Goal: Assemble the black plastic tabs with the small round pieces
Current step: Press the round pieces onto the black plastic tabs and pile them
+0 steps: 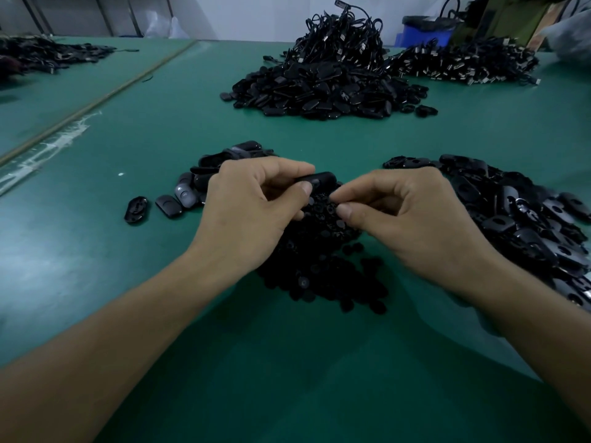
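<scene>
My left hand (252, 206) grips a black oval plastic tab (319, 180) between thumb and fingers, held just above a heap of small round black pieces (323, 266). Close beside it, my right hand (406, 215) has thumb and forefinger pinched together at the tab's right end; whether a round piece sits between them is hidden. A small group of tabs (192, 190) lies left of my left hand. A larger heap of black tabs (524, 219) spreads to the right of my right hand.
The work surface is a green table mat (160, 129). A big mound of black tabs (323, 91) topped with black cables sits at the back centre, more cables (463, 62) at the back right. A blue bin (422, 32) stands beyond.
</scene>
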